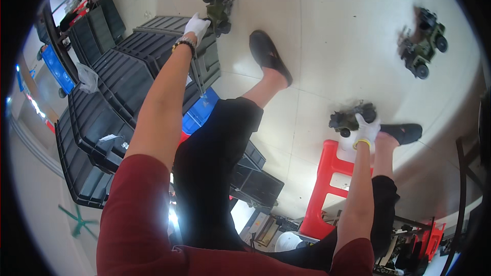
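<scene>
My left hand (197, 26), in a white glove, reaches far forward and holds the near side of a dark green toy jeep (220, 11) beside the stacked crates. Its fingertips are partly hidden against the jeep. Lower on the right, my right hand (367, 129), also in a white glove, grips a second green toy jeep (347, 121) just above the red stool and beside my shoe. A third toy jeep (425, 43), green with black wheels, is on the floor at the far right, apart from both hands.
Grey ribbed plastic crates (123, 74) are stacked along the left, with a blue bin (200, 110) by my knee. A red plastic stool (319, 189) stands between my legs. My dark shoes (268, 53) rest on pale floor tiles (327, 30). A metal frame (462, 189) borders the right.
</scene>
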The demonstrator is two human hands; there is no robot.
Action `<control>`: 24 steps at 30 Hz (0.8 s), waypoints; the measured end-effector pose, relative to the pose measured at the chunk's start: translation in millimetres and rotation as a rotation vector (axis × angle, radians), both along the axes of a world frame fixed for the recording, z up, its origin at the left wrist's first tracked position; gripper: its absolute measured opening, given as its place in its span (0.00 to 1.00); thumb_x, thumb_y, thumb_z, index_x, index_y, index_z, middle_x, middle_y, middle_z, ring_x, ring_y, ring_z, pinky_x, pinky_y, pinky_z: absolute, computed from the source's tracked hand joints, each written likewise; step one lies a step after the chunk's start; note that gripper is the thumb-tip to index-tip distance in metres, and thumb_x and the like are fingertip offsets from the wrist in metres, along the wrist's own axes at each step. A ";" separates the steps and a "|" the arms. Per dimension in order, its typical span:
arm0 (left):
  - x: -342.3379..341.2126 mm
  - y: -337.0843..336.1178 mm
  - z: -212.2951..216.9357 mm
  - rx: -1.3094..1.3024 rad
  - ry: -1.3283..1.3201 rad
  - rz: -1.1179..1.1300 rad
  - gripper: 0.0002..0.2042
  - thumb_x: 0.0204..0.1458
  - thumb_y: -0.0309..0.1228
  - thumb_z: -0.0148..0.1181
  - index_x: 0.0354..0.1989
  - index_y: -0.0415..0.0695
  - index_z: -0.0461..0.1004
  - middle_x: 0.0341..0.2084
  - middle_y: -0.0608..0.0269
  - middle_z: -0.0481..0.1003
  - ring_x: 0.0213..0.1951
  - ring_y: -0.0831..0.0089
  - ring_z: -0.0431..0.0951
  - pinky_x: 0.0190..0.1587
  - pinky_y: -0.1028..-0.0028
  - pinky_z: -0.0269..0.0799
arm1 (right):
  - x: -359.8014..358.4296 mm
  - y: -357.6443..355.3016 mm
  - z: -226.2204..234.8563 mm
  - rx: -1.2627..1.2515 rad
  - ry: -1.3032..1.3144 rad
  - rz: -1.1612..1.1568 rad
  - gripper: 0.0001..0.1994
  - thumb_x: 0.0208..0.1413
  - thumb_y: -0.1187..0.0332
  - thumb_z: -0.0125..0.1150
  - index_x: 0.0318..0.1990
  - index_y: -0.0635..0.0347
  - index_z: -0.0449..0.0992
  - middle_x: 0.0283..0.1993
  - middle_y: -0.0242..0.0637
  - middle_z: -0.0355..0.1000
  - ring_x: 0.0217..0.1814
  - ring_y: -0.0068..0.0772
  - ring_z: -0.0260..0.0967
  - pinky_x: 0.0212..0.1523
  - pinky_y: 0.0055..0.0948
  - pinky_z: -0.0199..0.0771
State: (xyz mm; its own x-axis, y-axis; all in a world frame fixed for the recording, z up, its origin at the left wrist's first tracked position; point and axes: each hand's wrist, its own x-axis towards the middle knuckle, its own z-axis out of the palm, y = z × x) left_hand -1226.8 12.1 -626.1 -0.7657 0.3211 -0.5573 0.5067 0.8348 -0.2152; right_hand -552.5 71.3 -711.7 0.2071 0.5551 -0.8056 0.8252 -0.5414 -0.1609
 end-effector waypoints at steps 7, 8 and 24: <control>14.2 6.4 -89.6 0.468 -0.358 0.488 0.26 0.48 0.32 0.69 0.56 0.36 0.72 0.45 0.53 0.79 0.50 0.62 0.80 0.52 0.66 0.75 | 7.2 22.4 18.0 0.066 -0.190 0.133 0.40 0.33 0.50 0.82 0.53 0.63 0.71 0.52 0.58 0.69 0.54 0.61 0.67 0.56 0.51 0.70; 18.2 18.6 -93.1 0.533 -0.394 0.663 0.25 0.46 0.29 0.71 0.54 0.35 0.73 0.43 0.55 0.79 0.48 0.63 0.80 0.51 0.66 0.76 | 8.9 31.9 21.4 0.100 -0.191 0.168 0.41 0.32 0.48 0.81 0.52 0.63 0.71 0.52 0.58 0.69 0.55 0.61 0.67 0.57 0.51 0.69; 133.1 174.5 -97.7 0.187 -0.406 -0.372 0.35 0.37 0.40 0.76 0.58 0.49 0.73 0.51 0.51 0.79 0.54 0.55 0.78 0.58 0.64 0.74 | 35.0 371.8 97.2 -0.114 0.791 -0.041 0.39 0.38 0.66 0.74 0.63 0.63 0.69 0.54 0.37 0.75 0.57 0.28 0.69 0.59 0.29 0.65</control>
